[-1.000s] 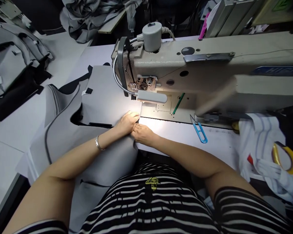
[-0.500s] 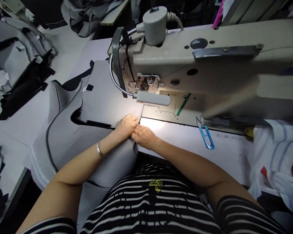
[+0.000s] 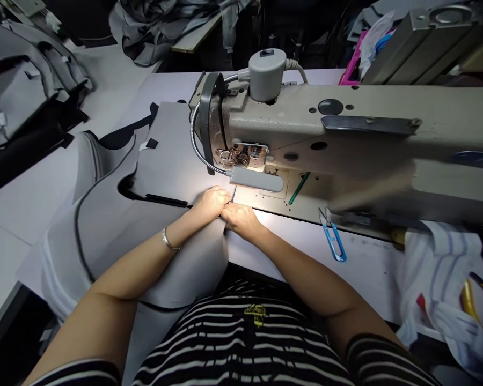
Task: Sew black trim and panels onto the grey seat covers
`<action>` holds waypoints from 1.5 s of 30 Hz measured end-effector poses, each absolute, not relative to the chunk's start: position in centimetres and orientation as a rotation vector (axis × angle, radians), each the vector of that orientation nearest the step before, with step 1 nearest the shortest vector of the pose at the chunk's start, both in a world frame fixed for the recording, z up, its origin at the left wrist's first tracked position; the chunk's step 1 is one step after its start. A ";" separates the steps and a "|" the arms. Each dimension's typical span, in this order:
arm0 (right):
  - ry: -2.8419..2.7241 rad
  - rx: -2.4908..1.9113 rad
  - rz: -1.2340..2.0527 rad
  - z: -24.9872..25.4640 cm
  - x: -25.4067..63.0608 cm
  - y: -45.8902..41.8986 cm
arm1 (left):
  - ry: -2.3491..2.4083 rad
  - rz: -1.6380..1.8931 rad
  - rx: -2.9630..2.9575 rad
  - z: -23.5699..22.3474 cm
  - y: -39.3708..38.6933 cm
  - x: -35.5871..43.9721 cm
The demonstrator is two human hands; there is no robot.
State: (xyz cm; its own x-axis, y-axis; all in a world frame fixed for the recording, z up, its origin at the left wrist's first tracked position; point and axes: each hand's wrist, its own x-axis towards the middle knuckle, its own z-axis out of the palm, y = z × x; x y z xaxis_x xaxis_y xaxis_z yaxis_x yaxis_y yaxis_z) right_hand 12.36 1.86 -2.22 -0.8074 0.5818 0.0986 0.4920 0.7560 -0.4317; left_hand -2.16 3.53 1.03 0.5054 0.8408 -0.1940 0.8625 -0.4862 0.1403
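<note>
A large piece of grey fabric [image 3: 165, 161] with black edging lies over the left of the table and hangs down toward my lap. My left hand [image 3: 212, 205] is closed on its edge, just in front of the sewing machine [image 3: 282, 123]. Right beside it, my right hand [image 3: 241, 219] pinches the same edge, and the two hands touch. The lamp [image 3: 256, 179] on the machine lights the fabric by my fingers. My fingertips are partly hidden, and the needle cannot be seen behind the lamp.
Blue thread snips [image 3: 333, 236] lie to the right of my hands on the white table [image 3: 290, 241]. A green stick [image 3: 298, 187] rests on the machine bed. Striped cloth [image 3: 438, 279] is bunched at the right. More grey pieces [image 3: 16, 69] are piled at the left.
The camera view has tilted, so the machine sits lower in the picture. Both hands keep their grip on the fabric edge, with hardly any movement against it.
</note>
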 end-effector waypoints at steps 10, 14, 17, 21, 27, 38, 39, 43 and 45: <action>-2.621 -0.960 0.596 -2.5 12.5 4.6 | 1.535 -0.193 2.595 1.5 6.6 -1.5; -2.549 -1.036 0.612 -3.2 12.6 5.7 | 1.551 -0.103 2.662 1.1 7.4 -1.4; -2.506 -1.053 0.651 -3.7 12.6 6.3 | 1.591 -0.041 2.657 1.4 6.9 -1.2; -2.379 -1.066 0.680 -3.6 12.7 6.6 | 1.503 0.145 2.775 2.6 4.0 -2.3; -2.252 -1.136 1.072 0.0 11.5 7.1 | 1.661 0.199 2.621 4.6 1.5 -6.2; -1.770 -1.311 1.609 1.3 16.0 -3.3 | 1.763 -0.026 1.780 12.9 2.8 -10.0; -1.608 -1.262 1.949 0.7 16.3 -5.3 | 1.712 -0.016 1.721 13.4 2.6 -9.3; -1.038 -0.908 2.476 -0.6 12.9 -10.1 | 1.679 0.068 1.593 14.9 2.8 -4.7; -1.004 -0.806 2.470 -0.1 9.1 -9.6 | 1.732 0.119 1.603 15.3 3.0 -2.0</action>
State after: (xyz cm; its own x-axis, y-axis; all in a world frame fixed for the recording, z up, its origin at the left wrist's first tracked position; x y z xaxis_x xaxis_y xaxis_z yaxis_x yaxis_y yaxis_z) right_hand 9.15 -9.64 -0.15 -0.7749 0.5114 -0.3715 -0.1070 -0.6854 -0.7203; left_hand -1.98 3.02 15.32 0.0762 0.8865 -0.4565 0.8159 0.2077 0.5395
